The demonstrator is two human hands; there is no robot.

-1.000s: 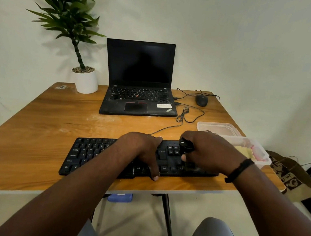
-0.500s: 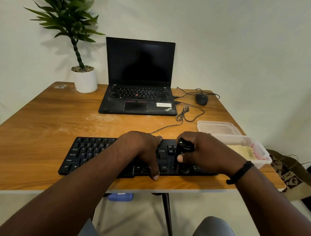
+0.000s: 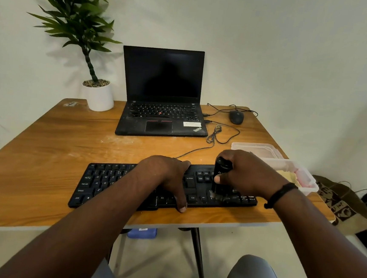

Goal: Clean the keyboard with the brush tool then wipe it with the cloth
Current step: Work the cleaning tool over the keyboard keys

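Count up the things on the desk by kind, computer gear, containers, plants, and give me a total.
Computer gear: 3, the keyboard, laptop and mouse
Clear containers: 2, the tub and the lid behind it
Potted plants: 1
Cleaning tools: 1, the brush tool gripped by the right hand
Total: 7

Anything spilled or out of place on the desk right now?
A pale dusty smear marks the table between laptop and keyboard. Whitish debris clings to the keys under the brush. Nothing else stands out.
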